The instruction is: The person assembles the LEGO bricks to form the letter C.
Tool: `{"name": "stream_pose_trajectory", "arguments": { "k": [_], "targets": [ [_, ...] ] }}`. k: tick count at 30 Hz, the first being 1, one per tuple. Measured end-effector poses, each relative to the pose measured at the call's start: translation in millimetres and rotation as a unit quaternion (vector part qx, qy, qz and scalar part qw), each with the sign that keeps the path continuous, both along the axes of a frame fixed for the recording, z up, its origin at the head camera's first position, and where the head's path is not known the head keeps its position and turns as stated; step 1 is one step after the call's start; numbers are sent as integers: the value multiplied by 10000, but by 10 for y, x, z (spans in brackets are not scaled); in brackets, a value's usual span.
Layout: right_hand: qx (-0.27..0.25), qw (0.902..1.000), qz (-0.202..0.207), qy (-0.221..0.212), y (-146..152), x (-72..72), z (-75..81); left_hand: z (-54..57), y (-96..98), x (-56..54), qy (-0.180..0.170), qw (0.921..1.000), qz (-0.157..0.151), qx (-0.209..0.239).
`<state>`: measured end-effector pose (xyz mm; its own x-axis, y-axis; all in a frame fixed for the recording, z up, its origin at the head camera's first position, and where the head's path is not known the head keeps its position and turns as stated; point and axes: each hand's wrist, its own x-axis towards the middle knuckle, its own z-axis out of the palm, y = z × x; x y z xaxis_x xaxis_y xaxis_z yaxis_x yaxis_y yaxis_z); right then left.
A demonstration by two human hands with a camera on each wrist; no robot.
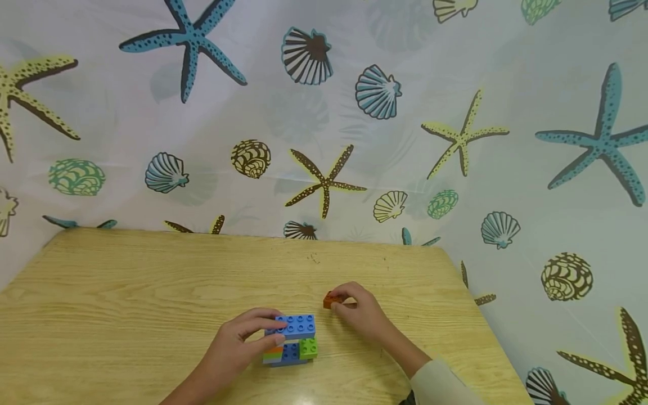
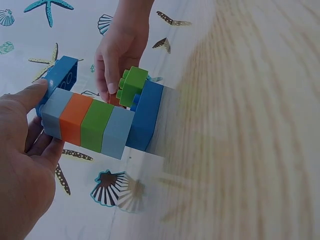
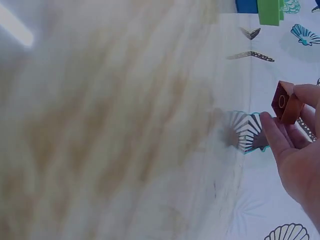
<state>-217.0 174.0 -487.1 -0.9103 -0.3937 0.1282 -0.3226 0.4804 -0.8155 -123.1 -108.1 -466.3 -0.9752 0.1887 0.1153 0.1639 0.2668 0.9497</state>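
Observation:
My left hand (image 1: 238, 340) grips the upper end of a toy brick structure, its fingers lying on the studded blue brick (image 1: 298, 325) at the top. In the left wrist view, a column of light blue, green (image 2: 96, 125), orange (image 2: 75, 117) and light blue bricks joins that blue brick to a blue base brick (image 2: 146, 117). On the base's other end sits a green brick (image 1: 308, 348). Right of the structure, my right hand (image 1: 361, 315) pinches a small red-orange brick (image 3: 290, 107) between thumb and fingers, apart from the structure. Its hollow underside shows in the right wrist view.
A wood-grain table (image 1: 152, 281) lies beneath the hands. Behind it and along its right side hangs a pale cloth (image 1: 228, 124) printed with starfish and shells.

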Motion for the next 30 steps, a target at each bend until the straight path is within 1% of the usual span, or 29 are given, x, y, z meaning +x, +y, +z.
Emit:
{"name": "stream_pose_trajectory", "arguments": {
  "k": [3,8,10,14,18,22,25,30],
  "targets": [
    [-308,9993,132,-153,2,62,45,4,0,5,3,10000,10,21],
    [-852,9939,447,-538,-15,223,122,-2,-5,0,38,10000,1,40],
    [-921,9928,600,-478,-24,298,134,-8,-6,-2,64,10000,-2,30],
    [-1012,9897,994,-170,-57,426,153,-18,-8,-5,114,9999,-16,12],
    [-1104,9850,1318,167,-88,516,168,-28,-14,-12,193,9998,-49,37],
    [-1120,9829,1419,354,-112,563,165,-34,-19,-17,306,9995,-88,51],
    [-1200,9823,1408,307,-128,580,152,-32,-19,-16,347,9993,-102,38],
    [-1353,9816,1334,189,-154,597,135,-23,-21,-9,317,9994,-108,40]
  ]
}}
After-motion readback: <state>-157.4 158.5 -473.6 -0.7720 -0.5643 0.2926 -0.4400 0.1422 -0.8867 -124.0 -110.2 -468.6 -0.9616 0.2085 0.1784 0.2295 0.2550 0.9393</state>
